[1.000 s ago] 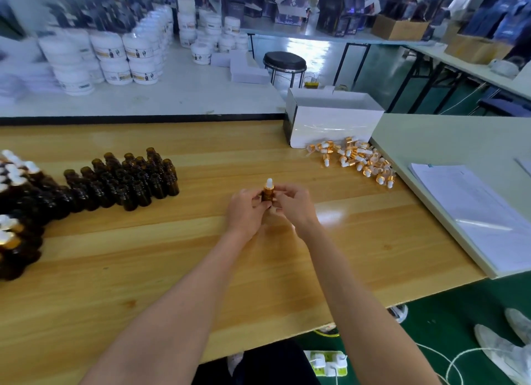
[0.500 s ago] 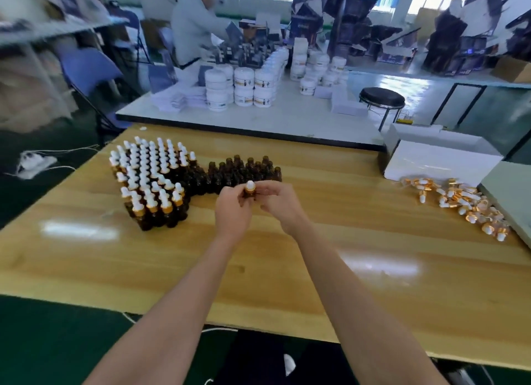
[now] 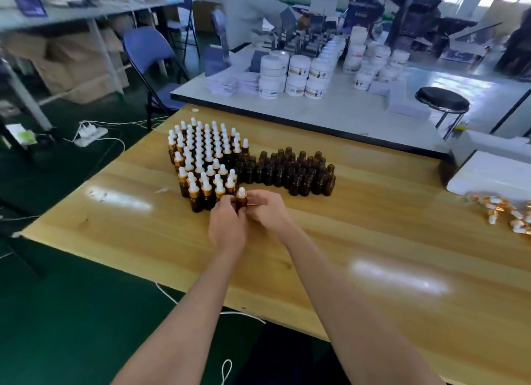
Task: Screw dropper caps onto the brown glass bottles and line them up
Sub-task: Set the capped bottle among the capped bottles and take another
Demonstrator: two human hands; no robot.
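Note:
Both hands hold one brown glass bottle [image 3: 241, 202] with a white dropper cap, upright at the near right corner of the capped group. My left hand [image 3: 227, 226] grips its body from the left. My right hand [image 3: 268, 212] pinches it from the right. The capped bottles [image 3: 202, 157] stand packed in rows on the wooden table [image 3: 373, 255]. To their right stands a cluster of uncapped brown bottles [image 3: 293, 170]. Loose dropper caps [image 3: 505, 212] with gold collars lie at the far right.
A white box [image 3: 488, 175] sits at the table's right end behind the loose caps. Beyond the table is a white bench with stacked white jars [image 3: 298, 77], a black stool [image 3: 442, 100] and a person working. A power strip [image 3: 90, 133] and cables lie on the green floor, left.
My view has swung left and both hands have carried the capped bottle leftward, from the table's middle to the near edge of the capped group.

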